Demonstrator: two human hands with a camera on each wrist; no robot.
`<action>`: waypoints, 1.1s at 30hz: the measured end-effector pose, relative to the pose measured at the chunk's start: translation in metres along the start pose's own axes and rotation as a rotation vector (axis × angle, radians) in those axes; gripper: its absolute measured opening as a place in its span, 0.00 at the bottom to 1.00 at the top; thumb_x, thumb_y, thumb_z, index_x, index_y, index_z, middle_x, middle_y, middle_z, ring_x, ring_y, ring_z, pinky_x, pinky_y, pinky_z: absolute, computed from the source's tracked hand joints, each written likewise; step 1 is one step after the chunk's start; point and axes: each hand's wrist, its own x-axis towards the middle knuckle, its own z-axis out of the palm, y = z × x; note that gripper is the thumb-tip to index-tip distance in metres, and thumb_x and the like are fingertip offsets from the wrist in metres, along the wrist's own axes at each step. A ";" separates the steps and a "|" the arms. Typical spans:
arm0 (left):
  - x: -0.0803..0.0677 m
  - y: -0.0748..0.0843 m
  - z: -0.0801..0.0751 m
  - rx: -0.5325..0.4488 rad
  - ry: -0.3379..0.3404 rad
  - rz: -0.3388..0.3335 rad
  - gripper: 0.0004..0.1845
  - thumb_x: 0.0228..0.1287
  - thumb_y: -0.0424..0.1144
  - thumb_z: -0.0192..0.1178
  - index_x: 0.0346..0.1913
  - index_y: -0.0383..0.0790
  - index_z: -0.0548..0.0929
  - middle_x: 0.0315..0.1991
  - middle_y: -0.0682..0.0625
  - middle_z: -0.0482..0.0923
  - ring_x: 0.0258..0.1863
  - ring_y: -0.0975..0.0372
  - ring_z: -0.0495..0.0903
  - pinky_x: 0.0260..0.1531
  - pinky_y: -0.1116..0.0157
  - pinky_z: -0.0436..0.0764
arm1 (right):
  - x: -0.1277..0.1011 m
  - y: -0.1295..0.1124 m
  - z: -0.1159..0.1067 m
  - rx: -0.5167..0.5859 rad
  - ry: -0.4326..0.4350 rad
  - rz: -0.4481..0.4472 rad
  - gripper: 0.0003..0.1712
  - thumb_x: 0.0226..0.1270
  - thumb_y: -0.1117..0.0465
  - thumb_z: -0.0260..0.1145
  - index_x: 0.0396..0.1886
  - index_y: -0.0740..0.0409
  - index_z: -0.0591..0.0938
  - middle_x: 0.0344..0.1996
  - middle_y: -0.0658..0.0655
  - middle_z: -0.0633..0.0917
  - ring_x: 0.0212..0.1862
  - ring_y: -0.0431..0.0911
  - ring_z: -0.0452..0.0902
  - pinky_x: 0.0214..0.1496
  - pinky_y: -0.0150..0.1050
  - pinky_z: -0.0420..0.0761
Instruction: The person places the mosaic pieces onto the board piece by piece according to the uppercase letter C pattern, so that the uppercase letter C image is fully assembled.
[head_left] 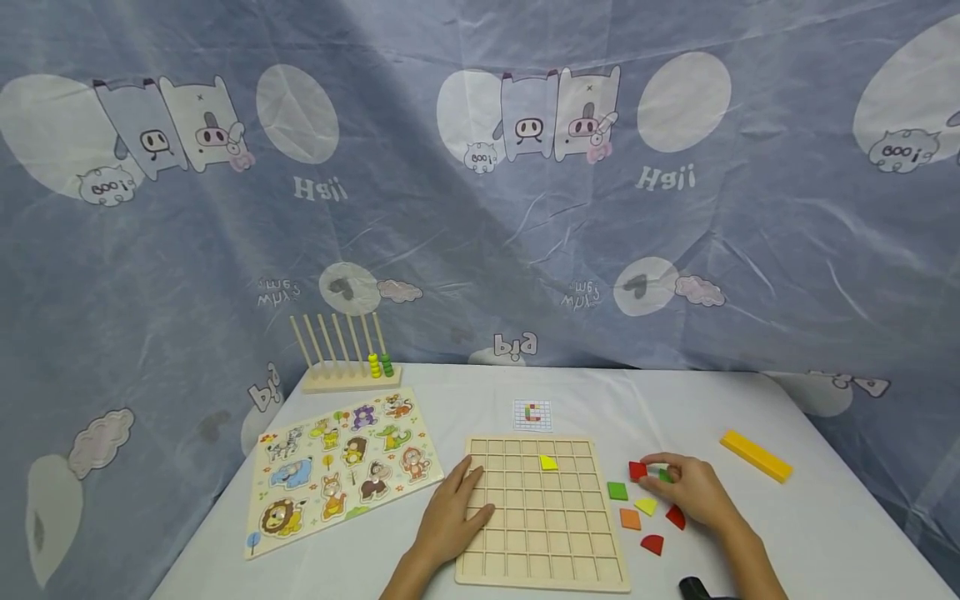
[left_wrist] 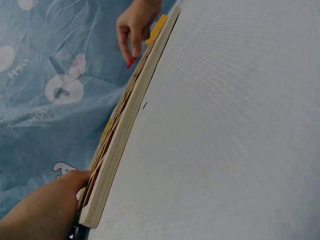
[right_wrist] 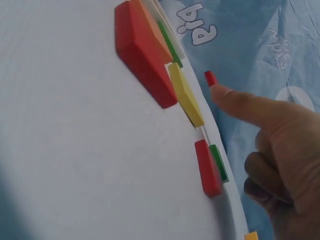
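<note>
Head view gives full layout: left hand [head_left: 448, 521] flat, fingers straight, pressing the 9 o'clock edge of the grid board [head_left: 543, 512] on the desk [head_left: 825, 517]. Right hand [head_left: 693, 489] at board's 3 o'clock, grip: fingertips touching red tile [head_left: 637, 471], not clearly pinched. Yellow tile [head_left: 548, 462] sits in a board cell near 12 o'clock. Loose tiles lie around right hand.

Left wrist view shows only the board's edge-on side; cells hidden, left hand cut off at frame corner.

Right wrist view shows index finger extended beside red tile [right_wrist: 210, 78]; other fingers curled, tiles seen edge-on, shapes hard to tell.
</note>
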 end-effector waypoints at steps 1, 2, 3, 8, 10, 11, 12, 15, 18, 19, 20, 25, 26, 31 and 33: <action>0.000 0.000 0.000 0.001 0.000 -0.001 0.32 0.59 0.57 0.52 0.63 0.44 0.66 0.67 0.44 0.55 0.63 0.50 0.61 0.56 0.49 0.65 | 0.000 -0.003 -0.001 -0.001 0.010 -0.001 0.21 0.44 0.44 0.71 0.40 0.46 0.82 0.09 0.47 0.60 0.13 0.38 0.55 0.16 0.31 0.57; 0.000 0.000 0.000 0.002 -0.001 -0.001 0.32 0.59 0.57 0.52 0.63 0.44 0.66 0.67 0.44 0.55 0.63 0.50 0.61 0.56 0.49 0.65 | 0.000 -0.005 -0.001 -0.002 0.022 -0.012 0.21 0.45 0.44 0.70 0.40 0.46 0.82 0.09 0.47 0.60 0.13 0.38 0.54 0.15 0.31 0.57; 0.000 0.000 0.000 0.001 -0.002 -0.002 0.32 0.59 0.57 0.52 0.63 0.44 0.66 0.67 0.44 0.55 0.63 0.50 0.60 0.56 0.49 0.65 | 0.000 -0.009 -0.002 -0.001 0.034 -0.023 0.21 0.45 0.44 0.70 0.40 0.45 0.82 0.09 0.47 0.60 0.13 0.38 0.53 0.15 0.31 0.57; 0.000 0.000 0.001 0.002 -0.001 -0.005 0.32 0.59 0.57 0.52 0.63 0.44 0.66 0.67 0.44 0.55 0.63 0.50 0.60 0.56 0.49 0.65 | 0.006 -0.030 -0.004 -0.005 0.110 -0.113 0.18 0.46 0.46 0.70 0.39 0.43 0.82 0.09 0.46 0.57 0.13 0.37 0.49 0.13 0.30 0.53; 0.000 0.000 0.000 0.003 0.000 -0.005 0.32 0.59 0.57 0.52 0.63 0.44 0.66 0.67 0.44 0.55 0.63 0.49 0.60 0.55 0.49 0.65 | 0.008 -0.039 -0.003 -0.006 0.132 -0.141 0.18 0.47 0.47 0.70 0.39 0.43 0.82 0.09 0.45 0.57 0.13 0.37 0.49 0.13 0.30 0.52; 0.000 0.000 0.000 0.003 -0.001 -0.006 0.32 0.59 0.57 0.52 0.63 0.45 0.66 0.67 0.44 0.55 0.63 0.49 0.60 0.55 0.48 0.66 | 0.010 -0.044 -0.003 -0.001 0.141 -0.147 0.18 0.47 0.47 0.70 0.40 0.43 0.82 0.09 0.45 0.57 0.13 0.37 0.49 0.13 0.30 0.52; -0.001 0.000 -0.001 0.003 -0.001 -0.006 0.32 0.59 0.57 0.52 0.63 0.45 0.66 0.67 0.44 0.55 0.63 0.49 0.60 0.55 0.48 0.65 | 0.011 -0.049 -0.002 0.002 0.148 -0.154 0.18 0.47 0.47 0.70 0.40 0.43 0.82 0.09 0.45 0.57 0.13 0.37 0.49 0.13 0.30 0.52; 0.000 0.000 0.000 0.011 -0.001 -0.001 0.32 0.59 0.57 0.52 0.63 0.44 0.66 0.67 0.43 0.55 0.63 0.49 0.61 0.55 0.48 0.66 | 0.015 -0.062 0.000 0.014 0.159 -0.171 0.18 0.47 0.46 0.70 0.40 0.43 0.82 0.09 0.44 0.57 0.14 0.37 0.49 0.14 0.30 0.53; 0.000 0.000 0.000 0.013 0.001 0.004 0.32 0.59 0.57 0.52 0.63 0.44 0.66 0.67 0.43 0.55 0.62 0.49 0.61 0.55 0.48 0.66 | 0.020 -0.075 0.004 0.026 0.167 -0.192 0.18 0.47 0.46 0.69 0.40 0.43 0.82 0.09 0.44 0.57 0.14 0.36 0.48 0.13 0.30 0.53; 0.000 0.000 0.001 0.014 0.001 0.005 0.32 0.59 0.57 0.52 0.63 0.44 0.66 0.67 0.43 0.55 0.62 0.49 0.61 0.55 0.48 0.66 | 0.021 -0.079 0.006 0.027 0.167 -0.201 0.19 0.47 0.46 0.69 0.40 0.43 0.82 0.09 0.44 0.57 0.14 0.36 0.48 0.13 0.30 0.52; 0.000 0.000 0.000 0.012 0.001 0.005 0.32 0.59 0.57 0.52 0.63 0.44 0.66 0.67 0.44 0.55 0.63 0.49 0.61 0.55 0.49 0.66 | 0.022 -0.083 0.009 0.032 0.167 -0.207 0.18 0.47 0.46 0.69 0.40 0.43 0.82 0.09 0.44 0.57 0.14 0.36 0.47 0.13 0.29 0.52; 0.000 0.000 0.001 0.017 0.005 0.010 0.32 0.59 0.57 0.52 0.63 0.43 0.66 0.67 0.43 0.56 0.62 0.49 0.61 0.55 0.48 0.66 | 0.028 -0.102 0.023 0.058 0.143 -0.221 0.17 0.48 0.48 0.70 0.40 0.45 0.82 0.08 0.45 0.57 0.13 0.36 0.45 0.12 0.29 0.51; 0.000 0.000 0.001 0.015 0.005 0.009 0.32 0.59 0.57 0.52 0.63 0.43 0.66 0.67 0.43 0.56 0.62 0.49 0.61 0.55 0.48 0.66 | 0.029 -0.105 0.026 0.062 0.136 -0.222 0.17 0.48 0.48 0.70 0.40 0.44 0.82 0.07 0.45 0.57 0.13 0.36 0.45 0.13 0.29 0.51; 0.001 0.001 -0.001 0.010 -0.002 -0.001 0.32 0.59 0.57 0.52 0.63 0.43 0.66 0.67 0.44 0.55 0.63 0.50 0.60 0.56 0.49 0.65 | 0.032 -0.120 0.044 0.066 0.101 -0.225 0.16 0.47 0.49 0.70 0.39 0.44 0.82 0.08 0.45 0.57 0.14 0.36 0.46 0.14 0.29 0.51; 0.001 0.001 -0.001 0.008 -0.009 -0.007 0.32 0.59 0.56 0.52 0.63 0.44 0.66 0.67 0.44 0.55 0.64 0.50 0.59 0.56 0.49 0.65 | 0.033 -0.123 0.052 0.056 0.089 -0.224 0.17 0.47 0.49 0.71 0.38 0.45 0.83 0.09 0.44 0.57 0.14 0.36 0.47 0.14 0.29 0.50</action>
